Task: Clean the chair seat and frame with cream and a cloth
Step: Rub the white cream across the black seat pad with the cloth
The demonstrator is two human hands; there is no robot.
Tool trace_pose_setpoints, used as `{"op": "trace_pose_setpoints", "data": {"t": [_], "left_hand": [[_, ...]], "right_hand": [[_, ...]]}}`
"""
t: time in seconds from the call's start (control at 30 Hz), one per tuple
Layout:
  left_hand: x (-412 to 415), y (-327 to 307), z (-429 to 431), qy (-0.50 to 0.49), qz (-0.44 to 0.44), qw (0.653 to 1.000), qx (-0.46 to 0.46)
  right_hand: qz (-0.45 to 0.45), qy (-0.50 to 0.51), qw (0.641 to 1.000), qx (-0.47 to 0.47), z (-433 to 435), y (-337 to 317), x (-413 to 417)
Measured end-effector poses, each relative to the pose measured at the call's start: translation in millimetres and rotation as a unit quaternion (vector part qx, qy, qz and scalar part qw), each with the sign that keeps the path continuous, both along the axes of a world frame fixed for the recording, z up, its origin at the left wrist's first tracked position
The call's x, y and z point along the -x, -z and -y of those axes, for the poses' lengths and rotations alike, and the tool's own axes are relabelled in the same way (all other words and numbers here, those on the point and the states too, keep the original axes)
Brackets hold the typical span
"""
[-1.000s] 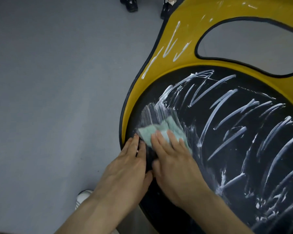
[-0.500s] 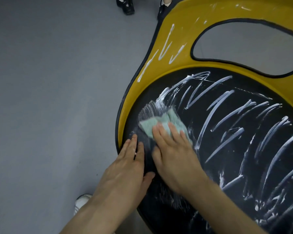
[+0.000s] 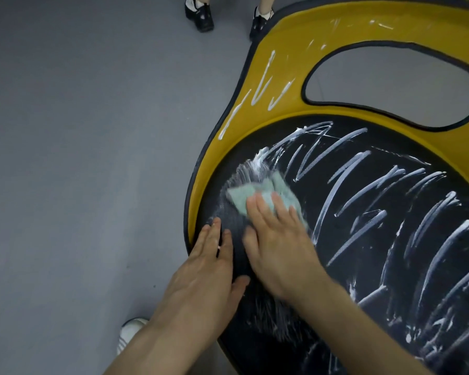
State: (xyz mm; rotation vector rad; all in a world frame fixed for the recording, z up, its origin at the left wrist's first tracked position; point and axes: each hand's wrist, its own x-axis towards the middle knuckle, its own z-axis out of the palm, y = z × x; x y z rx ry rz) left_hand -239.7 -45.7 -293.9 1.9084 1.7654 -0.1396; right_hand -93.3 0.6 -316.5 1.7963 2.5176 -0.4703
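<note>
The chair has a round black seat (image 3: 377, 255) streaked with white cream lines and a yellow frame (image 3: 279, 66) with a dark edge and an oval cutout. Cream streaks (image 3: 266, 82) also lie on the frame's left side. A pale green cloth (image 3: 257, 193) lies on the seat's left part, and my right hand (image 3: 279, 239) presses flat on it. My left hand (image 3: 209, 274) rests flat on the seat's left rim, fingers together, holding nothing. Smeared cream fans out just above the cloth.
Grey floor (image 3: 79, 158) spreads to the left of the chair. Another person's two dark shoes (image 3: 199, 16) stand at the top, by the chair's back. My own white shoe (image 3: 130, 331) shows at the bottom left.
My right hand has pushed the cloth up the seat away from me, smearing the cream lines there. My left hand stays on the rim.
</note>
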Motion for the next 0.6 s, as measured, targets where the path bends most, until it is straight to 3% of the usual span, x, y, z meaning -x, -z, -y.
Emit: {"op": "trace_pose_setpoints", "data": {"t": [0.13,0.4,0.6], "left_hand": [[-1.9,2.1,-3.8,0.0,0.006,1.0,-0.011],[-2.1,5.4,-6.2,0.003,-0.012,1.0,-0.008],[-6.0,3.2,-20.3,-0.008,0.008,1.0,-0.015]], "right_hand": [[-0.002,-0.018,0.999,0.026,45.4,-0.5,-20.7],[-0.006,0.018,1.0,0.016,-84.5,6.7,13.8],[-0.016,-0.016,1.0,0.008,27.1,-1.8,-20.2]]}}
